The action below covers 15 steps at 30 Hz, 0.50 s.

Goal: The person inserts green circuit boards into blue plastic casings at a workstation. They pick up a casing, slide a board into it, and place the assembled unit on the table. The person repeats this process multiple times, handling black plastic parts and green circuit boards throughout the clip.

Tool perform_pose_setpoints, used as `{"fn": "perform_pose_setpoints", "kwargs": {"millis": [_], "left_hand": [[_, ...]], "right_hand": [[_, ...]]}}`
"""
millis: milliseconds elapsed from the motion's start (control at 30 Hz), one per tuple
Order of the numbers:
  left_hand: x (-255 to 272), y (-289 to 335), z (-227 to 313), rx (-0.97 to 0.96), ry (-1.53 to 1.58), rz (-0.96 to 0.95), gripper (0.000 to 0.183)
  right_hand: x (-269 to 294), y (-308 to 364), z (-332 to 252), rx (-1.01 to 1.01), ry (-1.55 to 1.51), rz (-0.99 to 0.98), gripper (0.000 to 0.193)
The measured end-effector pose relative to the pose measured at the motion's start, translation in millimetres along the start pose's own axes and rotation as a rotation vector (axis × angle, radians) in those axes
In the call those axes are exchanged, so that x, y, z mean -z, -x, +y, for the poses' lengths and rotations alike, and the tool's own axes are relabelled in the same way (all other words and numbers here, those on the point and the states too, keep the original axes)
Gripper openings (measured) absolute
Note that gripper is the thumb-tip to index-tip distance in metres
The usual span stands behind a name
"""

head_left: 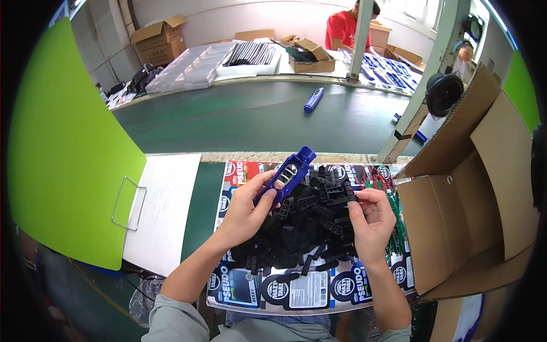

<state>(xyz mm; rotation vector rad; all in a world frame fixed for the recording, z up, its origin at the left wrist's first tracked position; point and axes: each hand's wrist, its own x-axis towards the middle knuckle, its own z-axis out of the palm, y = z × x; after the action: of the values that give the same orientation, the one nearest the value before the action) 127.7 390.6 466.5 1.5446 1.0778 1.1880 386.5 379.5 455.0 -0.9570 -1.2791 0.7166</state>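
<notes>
My left hand is closed round a blue plastic housing, tilted with its narrow end up and to the right. An oval window in the housing shows pale metal strips inside. To the right, my right hand has thumb and fingertips pinched on a small black plastic piece at the edge of the pile. That heap of black plastic pieces lies between and below both hands, on a board covered with printed labels.
Green-tipped wired parts lie right of the pile, beside an open cardboard box. White paper and a green panel stand left. Beyond runs a green conveyor carrying a blue housing. A person in red works behind it.
</notes>
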Motion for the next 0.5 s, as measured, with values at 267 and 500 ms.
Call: {"fn": "perform_pose_setpoints", "kwargs": {"millis": [267,500], "left_hand": [[1.3,19.0,-20.6,-0.080,0.091,0.120,0.035],[4.0,26.4,-15.7,-0.079,0.158,0.105,0.038]], "right_hand": [[-67.8,-11.0,-51.8,0.362,0.330,-0.161,0.019],[-106.0,-12.0,-34.5,0.520,0.654,-0.091,0.016]]}}
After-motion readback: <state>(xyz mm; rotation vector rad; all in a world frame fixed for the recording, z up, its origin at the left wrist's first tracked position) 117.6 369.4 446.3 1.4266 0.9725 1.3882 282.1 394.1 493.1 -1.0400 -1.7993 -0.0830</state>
